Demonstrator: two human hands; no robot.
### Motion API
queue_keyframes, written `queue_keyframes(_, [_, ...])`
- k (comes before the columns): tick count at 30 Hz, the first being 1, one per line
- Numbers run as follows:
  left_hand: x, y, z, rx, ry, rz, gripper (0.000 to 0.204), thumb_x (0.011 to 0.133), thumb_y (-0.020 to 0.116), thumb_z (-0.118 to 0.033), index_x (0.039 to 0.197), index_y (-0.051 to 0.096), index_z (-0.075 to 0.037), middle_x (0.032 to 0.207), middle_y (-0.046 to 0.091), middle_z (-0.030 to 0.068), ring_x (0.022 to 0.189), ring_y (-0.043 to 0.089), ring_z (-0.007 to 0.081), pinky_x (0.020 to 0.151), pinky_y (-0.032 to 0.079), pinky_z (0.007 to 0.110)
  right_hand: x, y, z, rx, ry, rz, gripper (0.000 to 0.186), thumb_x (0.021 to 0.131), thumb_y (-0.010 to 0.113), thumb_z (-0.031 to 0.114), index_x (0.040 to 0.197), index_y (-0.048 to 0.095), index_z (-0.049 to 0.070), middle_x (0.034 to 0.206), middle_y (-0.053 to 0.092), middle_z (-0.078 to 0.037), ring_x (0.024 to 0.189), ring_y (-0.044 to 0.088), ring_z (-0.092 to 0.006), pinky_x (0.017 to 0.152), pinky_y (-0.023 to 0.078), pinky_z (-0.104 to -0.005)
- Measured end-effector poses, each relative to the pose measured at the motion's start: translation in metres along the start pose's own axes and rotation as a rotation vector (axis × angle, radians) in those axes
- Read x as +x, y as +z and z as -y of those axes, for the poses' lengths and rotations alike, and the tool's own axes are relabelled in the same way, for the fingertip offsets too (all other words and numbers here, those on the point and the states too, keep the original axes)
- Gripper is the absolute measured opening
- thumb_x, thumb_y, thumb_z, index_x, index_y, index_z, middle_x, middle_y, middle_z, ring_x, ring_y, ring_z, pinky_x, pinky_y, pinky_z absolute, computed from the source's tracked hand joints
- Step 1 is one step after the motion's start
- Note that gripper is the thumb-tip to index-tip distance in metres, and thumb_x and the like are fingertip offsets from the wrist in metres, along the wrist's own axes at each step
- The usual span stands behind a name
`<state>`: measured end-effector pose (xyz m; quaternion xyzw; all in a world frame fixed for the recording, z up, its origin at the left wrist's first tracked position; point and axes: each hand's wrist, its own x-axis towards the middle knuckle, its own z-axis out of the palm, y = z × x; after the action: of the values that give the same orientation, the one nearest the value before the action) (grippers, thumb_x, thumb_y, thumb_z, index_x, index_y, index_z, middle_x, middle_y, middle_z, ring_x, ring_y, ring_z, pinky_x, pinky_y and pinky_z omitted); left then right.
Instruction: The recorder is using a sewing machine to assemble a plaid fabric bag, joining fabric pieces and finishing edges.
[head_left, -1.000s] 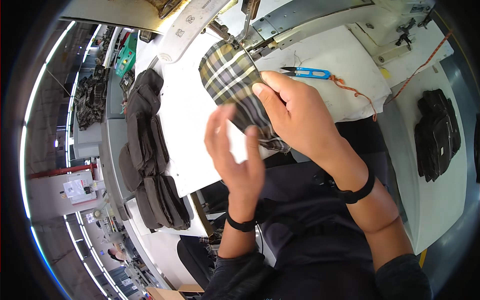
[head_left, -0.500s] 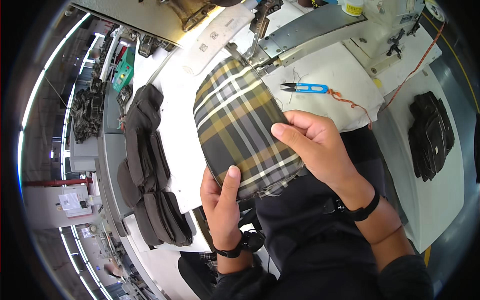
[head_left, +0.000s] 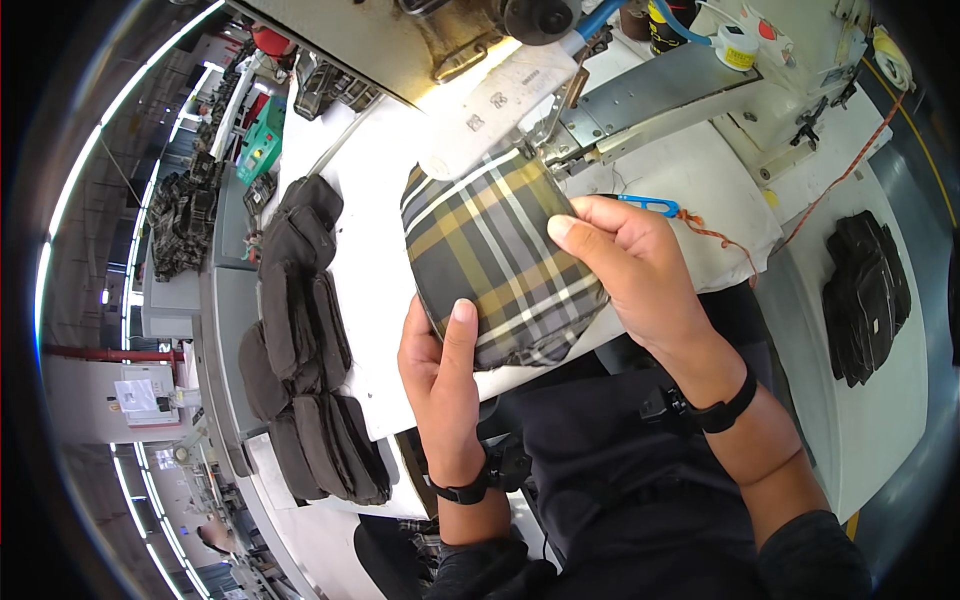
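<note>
A rounded plaid fabric piece [head_left: 500,255] in black, olive, grey and white lies at the sewing machine [head_left: 640,110]. Its far end reaches beneath the machine's pale guard plate [head_left: 500,105], where the needle area is hidden. My left hand [head_left: 445,385] pinches the near left edge, thumb on top and fingers underneath. At the right edge, my right hand [head_left: 635,270] grips the fabric between thumb and fingers. Loose threads fringe the near edge. Just beyond the right hand lie blue thread snips [head_left: 650,204], partly covered by it, with an orange cord [head_left: 715,236] attached.
Dark padded fabric pouches [head_left: 300,330] are piled along the left of the white table [head_left: 375,330]. More black pieces [head_left: 865,295] rest on a white surface at the right. A small white container [head_left: 737,47] stands on the machine. A green box [head_left: 262,140] sits at the far left.
The plaid piece has gone farther in under the guard plate, both hands still holding it. The view has shifted, and the right hand now covers part of the snips.
</note>
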<state>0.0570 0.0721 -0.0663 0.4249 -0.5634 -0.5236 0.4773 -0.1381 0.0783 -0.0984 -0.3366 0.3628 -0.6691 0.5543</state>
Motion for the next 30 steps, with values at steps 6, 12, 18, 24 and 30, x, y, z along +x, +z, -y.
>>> queue_keyframes(6, [0.019, -0.005, 0.004, -0.031, 0.003, 0.022, 0.041, 0.108, 0.06, -0.017, 0.14, 0.057, 0.009, 0.131, 0.068, 0.0131, 0.119, 0.063, 0.0151, 0.106, 0.045, 0.03, 0.017, 0.003, -0.007, 0.085, -0.018, -0.017, 0.014, 0.103, 0.064, 0.009, 0.106, 0.072, -0.003, 0.092, 0.069, 0.004, 0.083, 0.056, 0.0001, 0.074, 0.045, -0.019])
queue_keyframes(12, [0.037, -0.007, 0.007, -0.011, 0.011, 0.004, 0.042, 0.108, 0.059, -0.017, 0.141, 0.057, 0.01, 0.132, 0.068, 0.013, 0.117, 0.064, 0.0152, 0.104, 0.047, 0.03, 0.028, 0.006, -0.005, 0.04, -0.022, -0.086, 0.014, 0.103, 0.064, 0.009, 0.104, 0.072, -0.002, 0.092, 0.069, 0.003, 0.08, 0.057, -0.0002, 0.07, 0.046, -0.0201])
queue_keyframes(18, [0.062, -0.013, 0.011, 0.034, 0.033, 0.007, 0.044, 0.108, 0.059, -0.02, 0.141, 0.057, 0.009, 0.128, 0.069, 0.0124, 0.113, 0.065, 0.0142, 0.101, 0.048, 0.028, 0.018, -0.004, 0.007, -0.223, -0.019, -0.077, 0.015, 0.103, 0.065, 0.014, 0.099, 0.072, 0.001, 0.078, 0.066, 0.002, 0.067, 0.057, -0.0042, 0.059, 0.046, -0.0225])
queue_keyframes(24, [0.078, -0.017, 0.021, 0.022, 0.049, -0.011, 0.044, 0.11, 0.058, -0.022, 0.142, 0.057, 0.008, 0.129, 0.07, 0.0109, 0.114, 0.065, 0.0132, 0.101, 0.048, 0.027, 0.016, -0.074, -0.025, -1.308, -0.588, -0.225, 0.018, 0.094, 0.072, 0.012, 0.11, 0.074, 0.005, 0.104, 0.07, -0.01, 0.099, 0.066, -0.0286, 0.085, 0.052, -0.0388])
queue_keyframes(30, [0.079, -0.016, 0.033, -0.065, 0.014, -0.018, 0.032, 0.109, 0.058, -0.02, 0.13, 0.066, 0.004, 0.098, 0.07, 0.0015, 0.082, 0.06, 0.0061, 0.072, 0.049, 0.023, 0.021, -0.095, -0.027, -1.726, -0.766, 0.008, 0.028, 0.088, 0.072, 0.007, 0.116, 0.072, 0.005, 0.106, 0.069, -0.008, 0.1, 0.066, -0.0275, 0.085, 0.052, -0.0391])
